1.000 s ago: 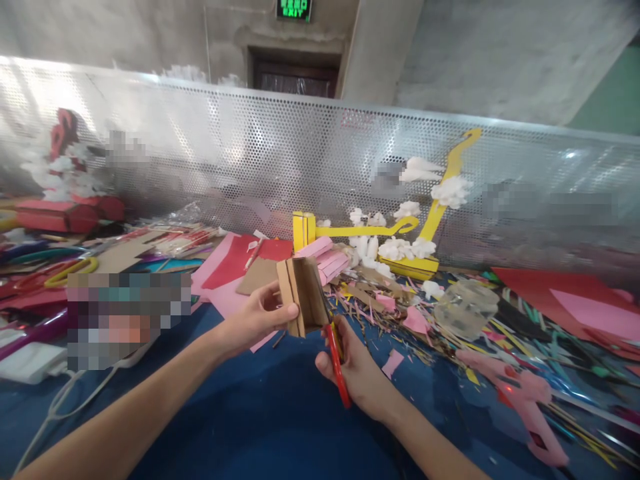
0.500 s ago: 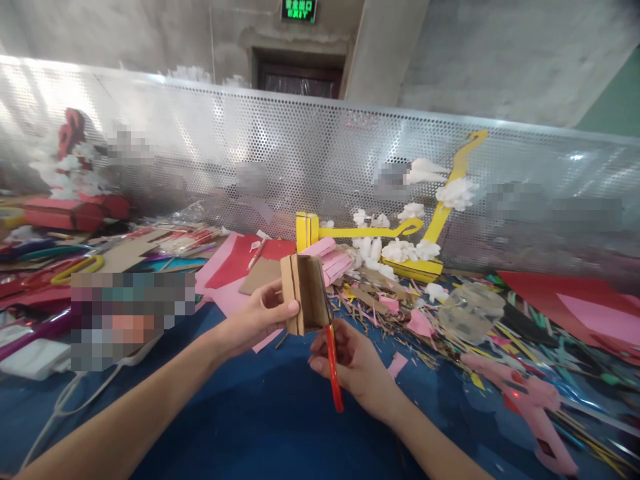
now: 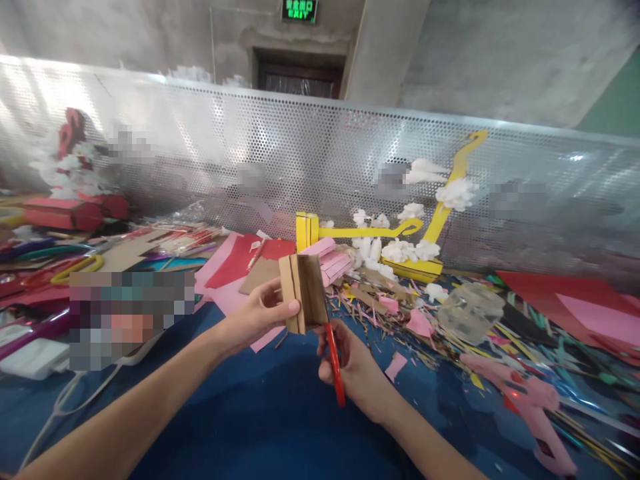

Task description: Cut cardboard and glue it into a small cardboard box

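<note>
A small brown cardboard box, its hollow side facing right, is pinched at its left wall by my left hand. My right hand is closed round a pair of scissors with red handles. The scissor blades lie along the box's right edge, partly hidden behind the cardboard. Just beyond the box lie folded pink card pieces and a yellow card piece with a long looped strip.
A pink glue gun lies at the right. Cardboard and paper scraps heap behind my right hand. Red sheets lie at centre-left. A perforated metal panel stands along the back. White cables cross the left side.
The scissor handles have shifted slightly right and the fingers of my right hand have moved with them. The cardboard box has turned a little; my left hand keeps its hold.
</note>
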{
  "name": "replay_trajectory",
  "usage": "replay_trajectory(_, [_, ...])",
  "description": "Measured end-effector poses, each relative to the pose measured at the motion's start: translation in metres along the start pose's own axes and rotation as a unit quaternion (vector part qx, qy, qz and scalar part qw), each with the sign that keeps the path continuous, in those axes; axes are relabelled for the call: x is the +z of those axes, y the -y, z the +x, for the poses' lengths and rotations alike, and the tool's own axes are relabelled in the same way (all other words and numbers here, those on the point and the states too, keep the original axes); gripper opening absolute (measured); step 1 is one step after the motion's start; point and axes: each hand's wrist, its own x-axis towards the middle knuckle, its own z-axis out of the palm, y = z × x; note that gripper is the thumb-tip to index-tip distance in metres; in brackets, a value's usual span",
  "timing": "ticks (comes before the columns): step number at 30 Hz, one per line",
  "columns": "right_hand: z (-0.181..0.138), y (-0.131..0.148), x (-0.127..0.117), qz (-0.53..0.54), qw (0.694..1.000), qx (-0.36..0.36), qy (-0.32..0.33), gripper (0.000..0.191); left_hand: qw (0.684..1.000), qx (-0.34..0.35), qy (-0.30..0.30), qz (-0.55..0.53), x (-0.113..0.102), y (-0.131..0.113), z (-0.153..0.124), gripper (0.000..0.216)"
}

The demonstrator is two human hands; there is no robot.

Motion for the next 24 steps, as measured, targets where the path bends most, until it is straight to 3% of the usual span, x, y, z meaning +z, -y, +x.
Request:
replay_trajectory(3, [-0.005,0.000,-0.001,0.003,1.000,0.005,0.025,0.053,0.999,0.000,0.020,0.037,0.000,0.000,0.000,0.049])
replay_trajectory(10, [-0.004,0.012,0.000,-0.007,0.999,-0.044,0.001,0.048,0.999,0.006,0.028,0.036,0.000,0.001,-0.001,0.047])
replay_trajectory(15, [-0.001,0.014,0.003,0.044,0.998,-0.031,0.031,0.054,0.999,0.002,0.035,0.012,0.000,-0.001,-0.001,0.045])
replay_trajectory(24, [0.001,0.011,0.007,0.086,0.996,-0.014,-0.002,0.047,1.000,-0.005,0.017,-0.006,0.002,-0.002,0.000,0.043])
